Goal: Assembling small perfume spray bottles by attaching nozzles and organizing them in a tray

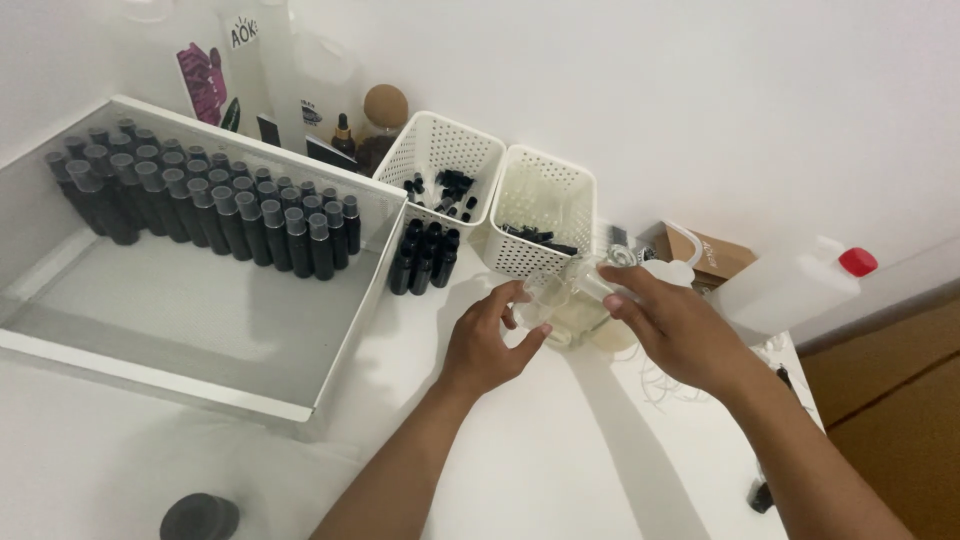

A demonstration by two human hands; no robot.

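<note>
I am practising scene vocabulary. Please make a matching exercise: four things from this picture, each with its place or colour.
Things:
1. dark bottles
2. red cap
3. clear jar
4. black lid

Places:
A. between both hands
B. on the white jug at right
C. in rows inside the big white tray
D. near the bottom edge, left

Pairs: 1-C, 2-B, 3-A, 4-D

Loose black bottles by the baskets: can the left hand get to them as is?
Probably yes, once it lets go. The left hand is on the clear glass vessel, and the black bottles stand just beyond it on bare table, nothing between.
</note>
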